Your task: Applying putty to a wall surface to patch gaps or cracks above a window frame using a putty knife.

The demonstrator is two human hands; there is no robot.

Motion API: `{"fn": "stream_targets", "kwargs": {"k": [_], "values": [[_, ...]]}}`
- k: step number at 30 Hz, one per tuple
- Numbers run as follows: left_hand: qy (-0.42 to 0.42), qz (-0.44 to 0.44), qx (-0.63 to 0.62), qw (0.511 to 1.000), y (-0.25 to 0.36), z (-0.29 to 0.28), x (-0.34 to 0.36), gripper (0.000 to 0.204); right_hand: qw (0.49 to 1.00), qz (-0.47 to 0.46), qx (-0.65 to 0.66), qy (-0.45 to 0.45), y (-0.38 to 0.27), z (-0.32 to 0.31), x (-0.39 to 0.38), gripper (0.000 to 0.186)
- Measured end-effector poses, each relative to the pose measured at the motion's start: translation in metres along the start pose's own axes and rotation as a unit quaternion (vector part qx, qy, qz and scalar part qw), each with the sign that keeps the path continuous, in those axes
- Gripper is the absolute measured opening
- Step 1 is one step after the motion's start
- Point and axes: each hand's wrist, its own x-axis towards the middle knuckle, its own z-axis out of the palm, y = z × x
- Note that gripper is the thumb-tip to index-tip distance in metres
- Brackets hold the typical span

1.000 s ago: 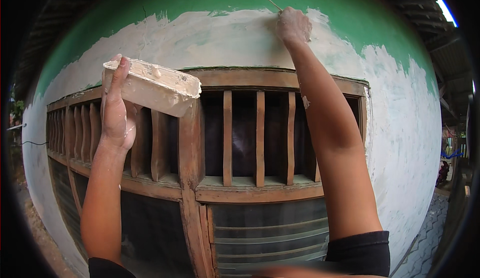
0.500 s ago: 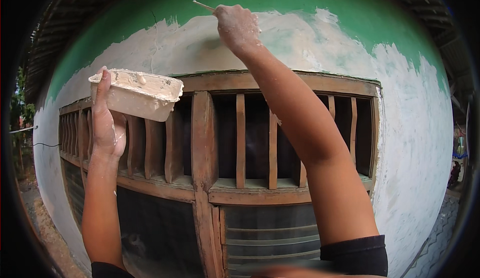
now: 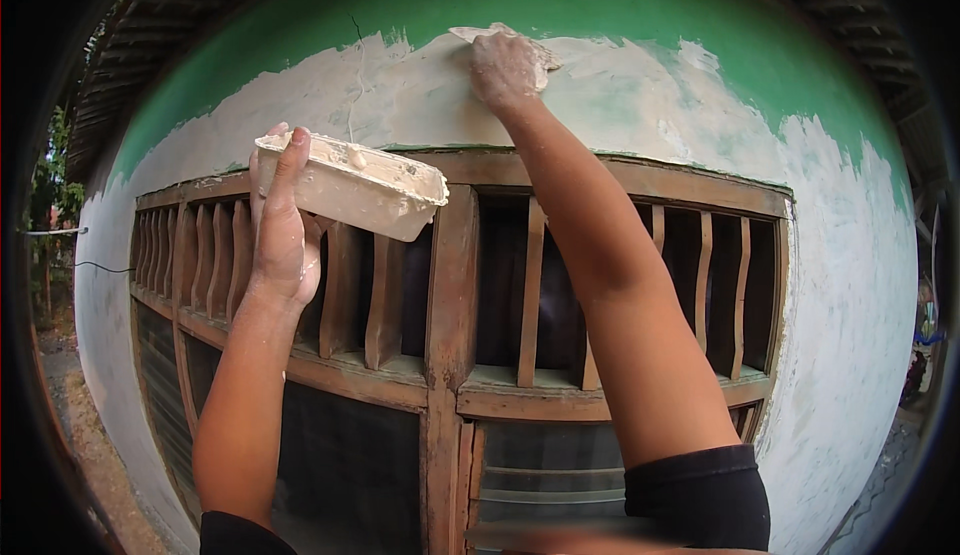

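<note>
My left hand [image 3: 286, 230] grips a translucent rectangular plastic tub [image 3: 370, 201] of off-white paste, held tilted in front of the window's top, with paste smeared over its rim and my fingers. My right hand [image 3: 505, 73] reaches up and is closed on a flat, paste-coated scraper [image 3: 541, 55], whose handle is hidden in my fist. The scraper lies against the wall where the white coated band [image 3: 610, 95] meets the green paint [image 3: 600, 0]. Pale flecks dot both hands and forearms.
Below the coating is a weathered wooden window [image 3: 450, 285] with upright slats, dark glass and louvres. A dark roof overhang [image 3: 170, 0] borders the top corners. A cable [image 3: 105, 267] runs to the left side. Plants [image 3: 55, 155] and a dirt strip [image 3: 90, 435] lie beyond the left wall edge.
My right hand has moved left along the wall. The scraper, edge-on half a second ago, now shows its flat face against the wall. The view has shifted slightly.
</note>
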Motion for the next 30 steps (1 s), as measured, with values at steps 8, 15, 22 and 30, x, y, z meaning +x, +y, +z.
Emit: {"fn": "stream_targets", "kwargs": {"k": [8,15,22,30], "values": [[0.03,-0.035,-0.026,0.999,-0.02,-0.001,-0.009,0.077,0.99,-0.042,0.049,-0.128,-0.036,-0.048,0.019,0.019],[0.017,-0.011,-0.006,1.0,-0.025,-0.022,-0.01,0.082,0.961,0.214,-0.141,-0.108,0.155,-0.096,0.002,0.025],[0.058,-0.025,0.031,0.998,-0.008,-0.043,-0.025,0.075,0.968,0.21,-0.082,-0.11,0.087,-0.064,0.028,0.025],[0.073,-0.001,0.062,0.995,0.012,-0.079,-0.044,0.065,0.988,-0.073,0.108,-0.086,-0.177,0.007,0.018,0.016]]}}
